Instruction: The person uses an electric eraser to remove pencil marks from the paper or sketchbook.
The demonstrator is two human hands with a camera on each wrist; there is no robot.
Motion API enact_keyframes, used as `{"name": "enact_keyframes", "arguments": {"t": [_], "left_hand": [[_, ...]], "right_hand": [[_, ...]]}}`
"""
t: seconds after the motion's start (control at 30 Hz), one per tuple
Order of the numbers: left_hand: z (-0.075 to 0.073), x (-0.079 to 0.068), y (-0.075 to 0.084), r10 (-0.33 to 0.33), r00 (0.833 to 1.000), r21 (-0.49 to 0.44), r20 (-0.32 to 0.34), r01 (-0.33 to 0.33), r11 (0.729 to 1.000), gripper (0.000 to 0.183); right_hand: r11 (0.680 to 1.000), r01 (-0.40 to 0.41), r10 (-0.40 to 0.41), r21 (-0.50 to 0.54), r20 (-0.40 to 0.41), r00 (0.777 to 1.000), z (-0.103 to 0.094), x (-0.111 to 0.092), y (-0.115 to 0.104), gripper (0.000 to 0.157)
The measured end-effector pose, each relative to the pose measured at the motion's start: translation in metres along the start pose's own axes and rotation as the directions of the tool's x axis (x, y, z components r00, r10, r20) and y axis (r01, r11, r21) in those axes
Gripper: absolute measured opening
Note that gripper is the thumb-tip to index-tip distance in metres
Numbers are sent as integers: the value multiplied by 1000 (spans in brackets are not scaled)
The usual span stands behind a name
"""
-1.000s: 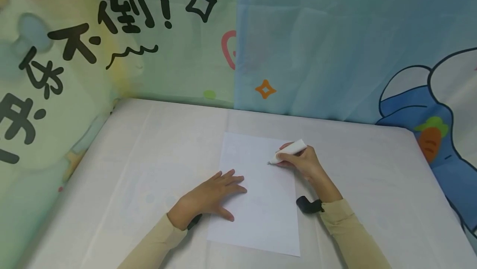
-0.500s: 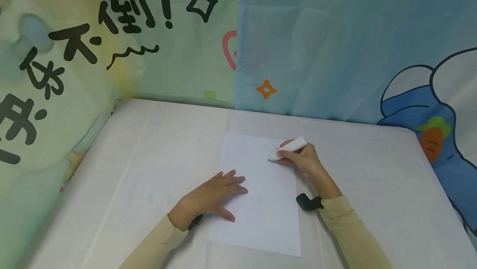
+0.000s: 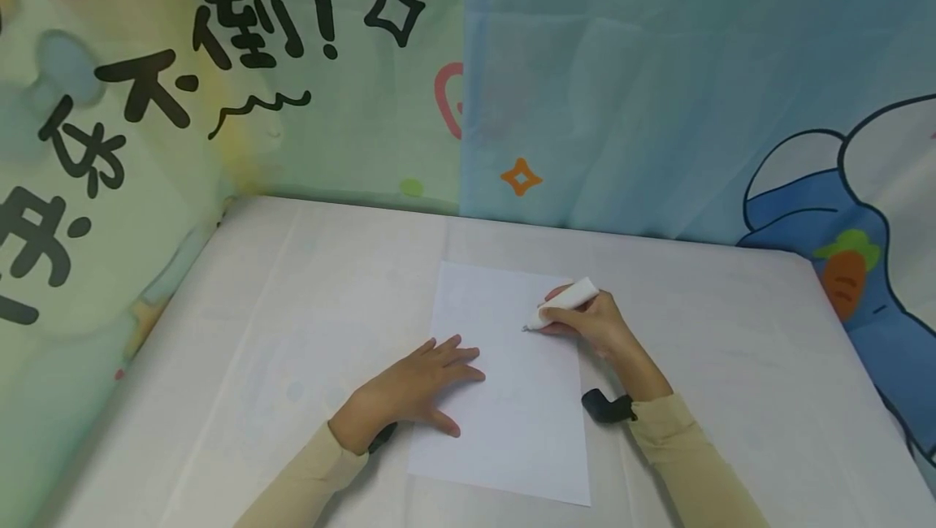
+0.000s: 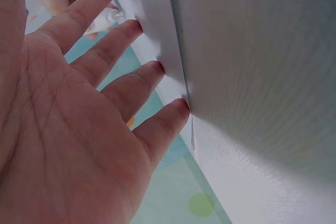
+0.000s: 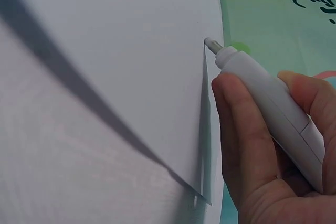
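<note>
A white sheet of paper [image 3: 512, 398] lies on the white-covered table. My left hand [image 3: 417, 382] rests on its left side, fingers spread; in the left wrist view the fingertips [image 4: 181, 106] touch the sheet. My right hand [image 3: 595, 321] grips a thick white pen-shaped tool [image 5: 257, 87] between thumb and fingers, its body slanting up to the right. The tool's narrow metal tip [image 5: 212, 44] points down at the upper right part of the sheet. In the right wrist view, the sheet's edge lifts slightly off the table near the hand. No mark shows on the paper.
The white tablecloth [image 3: 314, 284] spreads around the sheet on all sides. Printed cloth backdrops [image 3: 658, 89] with lettering and cartoon shapes stand behind and to the left. A black wrist camera [image 3: 607, 406] hangs by the right wrist, near the sheet's right edge.
My right hand and the white tool shifted slightly away up the sheet, then came back a little toward me. The left hand and the paper stay in place.
</note>
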State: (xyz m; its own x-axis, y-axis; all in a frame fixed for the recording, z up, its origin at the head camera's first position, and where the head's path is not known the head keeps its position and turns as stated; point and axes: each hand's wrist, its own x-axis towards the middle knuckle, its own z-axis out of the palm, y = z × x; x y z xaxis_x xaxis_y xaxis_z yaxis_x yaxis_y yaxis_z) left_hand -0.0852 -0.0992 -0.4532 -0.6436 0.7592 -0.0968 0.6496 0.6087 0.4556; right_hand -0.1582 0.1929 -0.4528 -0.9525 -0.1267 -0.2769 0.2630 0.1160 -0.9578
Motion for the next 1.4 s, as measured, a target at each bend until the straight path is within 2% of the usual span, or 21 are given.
{"name": "enact_keyframes", "arguments": {"t": [0.33,0.9,1.17,1.4], "left_hand": [[2,1,-1,13,1000,11,-12,-13,1000,71],[2,1,1,-1,1000,5,3,1,1000,70],[1,0,1,-3,1000,-4,5,3,1000,71],[-2,0,2,-2,1000,-22,11,2,1000,71]], "right_hand": [[1000,6,-6,-18,20,1000,0,-9,0,16],[999,20,-18,-30,56,998,0,-20,7,17],[999,26,-25,-40,31,999,0,-17,6,16],[1000,3,-3,-7,23,1000,2,-13,3,18]]}}
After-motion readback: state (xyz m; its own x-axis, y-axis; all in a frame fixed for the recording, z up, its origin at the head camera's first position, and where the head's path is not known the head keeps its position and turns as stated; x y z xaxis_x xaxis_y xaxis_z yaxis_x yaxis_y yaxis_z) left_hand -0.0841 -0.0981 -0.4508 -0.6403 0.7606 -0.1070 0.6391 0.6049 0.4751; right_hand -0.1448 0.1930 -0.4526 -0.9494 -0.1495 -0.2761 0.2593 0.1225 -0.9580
